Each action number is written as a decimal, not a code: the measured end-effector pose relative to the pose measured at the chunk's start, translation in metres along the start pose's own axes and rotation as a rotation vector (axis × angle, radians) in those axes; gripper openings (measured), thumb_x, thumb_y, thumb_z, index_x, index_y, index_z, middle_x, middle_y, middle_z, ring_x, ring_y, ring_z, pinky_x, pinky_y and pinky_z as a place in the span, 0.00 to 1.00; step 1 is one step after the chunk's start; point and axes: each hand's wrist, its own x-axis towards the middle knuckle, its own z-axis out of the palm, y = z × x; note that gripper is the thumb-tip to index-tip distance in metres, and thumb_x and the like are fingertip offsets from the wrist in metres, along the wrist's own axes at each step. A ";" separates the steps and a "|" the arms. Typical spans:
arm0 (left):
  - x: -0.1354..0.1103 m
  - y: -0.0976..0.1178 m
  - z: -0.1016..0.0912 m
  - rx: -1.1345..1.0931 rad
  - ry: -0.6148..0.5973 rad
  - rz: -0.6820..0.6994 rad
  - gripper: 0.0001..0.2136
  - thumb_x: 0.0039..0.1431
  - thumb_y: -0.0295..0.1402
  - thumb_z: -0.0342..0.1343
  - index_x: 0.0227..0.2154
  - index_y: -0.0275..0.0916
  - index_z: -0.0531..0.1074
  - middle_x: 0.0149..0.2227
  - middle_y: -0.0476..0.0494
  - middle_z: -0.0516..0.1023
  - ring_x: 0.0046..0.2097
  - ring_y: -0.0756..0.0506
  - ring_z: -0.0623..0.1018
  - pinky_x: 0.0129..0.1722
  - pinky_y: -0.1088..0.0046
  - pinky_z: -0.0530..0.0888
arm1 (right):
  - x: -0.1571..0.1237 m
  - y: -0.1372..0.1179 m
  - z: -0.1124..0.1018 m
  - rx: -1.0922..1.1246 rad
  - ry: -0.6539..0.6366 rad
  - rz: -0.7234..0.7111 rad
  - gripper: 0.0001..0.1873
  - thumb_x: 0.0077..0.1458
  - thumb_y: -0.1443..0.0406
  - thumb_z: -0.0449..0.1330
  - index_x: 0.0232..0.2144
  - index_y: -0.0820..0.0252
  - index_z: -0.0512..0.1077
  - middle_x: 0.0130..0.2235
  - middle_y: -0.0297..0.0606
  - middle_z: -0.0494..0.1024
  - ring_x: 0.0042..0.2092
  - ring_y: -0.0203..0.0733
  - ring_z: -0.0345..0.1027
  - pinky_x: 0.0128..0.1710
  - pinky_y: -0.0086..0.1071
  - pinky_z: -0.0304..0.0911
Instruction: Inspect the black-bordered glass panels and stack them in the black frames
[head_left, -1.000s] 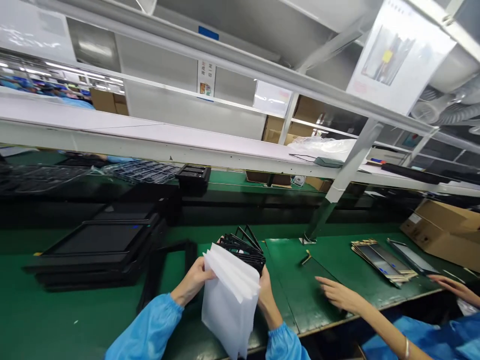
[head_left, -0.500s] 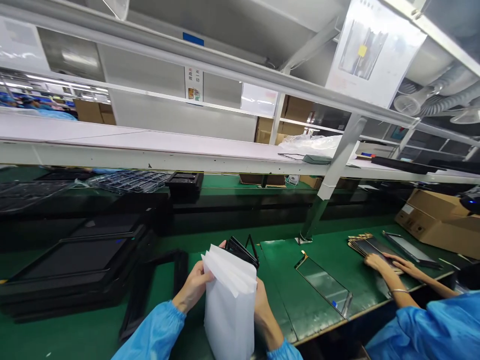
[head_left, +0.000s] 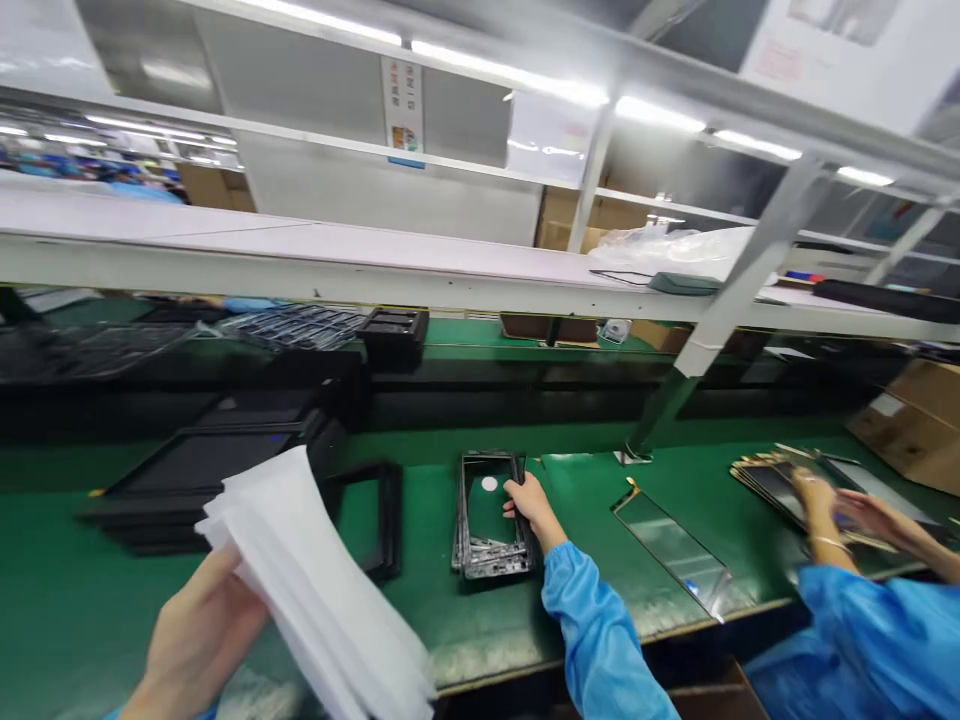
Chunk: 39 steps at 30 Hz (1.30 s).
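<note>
My left hand is closed on a sheaf of thin white sheets or sleeves, held up at the lower left; the near end is blurred. A small stack of black rectangular frames lies on the green tabletop in front of me. My right hand grips the right side bar of these frames, its fingers curled over into the opening. A round white spot shows within that opening. Left of the stack, partly behind the white sheets, lies a larger black frame.
Dark panels are piled at the left. A clear glass panel lies to the right. Beyond it, a co-worker's hands handle a stack of thin panels. A slanted post supports the white shelf.
The white sheets moved left and towards me in my left hand. My right hand left them and is now on the frames, which lie flat on the table. The view has shifted.
</note>
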 end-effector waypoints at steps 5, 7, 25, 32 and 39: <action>-0.016 0.012 -0.019 -0.081 0.212 -0.099 0.16 0.28 0.38 0.73 0.28 0.49 0.84 0.38 0.52 0.91 0.73 0.26 0.65 0.47 0.61 0.88 | -0.001 -0.010 0.016 -0.345 0.045 -0.076 0.17 0.70 0.58 0.65 0.57 0.57 0.75 0.59 0.44 0.78 0.53 0.50 0.77 0.53 0.49 0.76; -0.018 0.009 -0.021 -0.107 0.214 -0.111 0.15 0.31 0.38 0.73 0.29 0.49 0.85 0.39 0.53 0.91 0.74 0.27 0.64 0.46 0.63 0.88 | -0.003 -0.014 0.017 -0.442 0.084 -0.116 0.18 0.70 0.58 0.65 0.57 0.57 0.74 0.59 0.44 0.77 0.54 0.51 0.76 0.54 0.50 0.75; -0.027 -0.002 -0.041 -0.182 0.260 -0.184 0.08 0.46 0.33 0.68 0.33 0.48 0.83 0.46 0.57 0.90 0.74 0.35 0.64 0.75 0.59 0.62 | -0.107 -0.007 -0.021 -0.877 -0.348 -0.780 0.36 0.53 0.73 0.72 0.63 0.53 0.76 0.52 0.45 0.84 0.52 0.57 0.79 0.54 0.46 0.73; -0.023 -0.007 -0.066 -0.314 0.309 -0.143 0.10 0.62 0.25 0.58 0.38 0.44 0.84 0.47 0.54 0.89 0.75 0.42 0.62 0.78 0.55 0.49 | -0.096 -0.023 -0.040 -0.915 -0.385 -0.762 0.26 0.62 0.71 0.65 0.62 0.55 0.76 0.51 0.43 0.83 0.50 0.50 0.80 0.51 0.38 0.72; -0.020 -0.022 -0.080 -0.314 0.202 -0.011 0.09 0.60 0.27 0.64 0.43 0.42 0.84 0.52 0.53 0.88 0.76 0.37 0.58 0.78 0.47 0.38 | -0.097 -0.021 -0.039 -0.932 -0.425 -0.720 0.18 0.62 0.70 0.67 0.53 0.51 0.82 0.49 0.38 0.87 0.49 0.49 0.82 0.50 0.36 0.72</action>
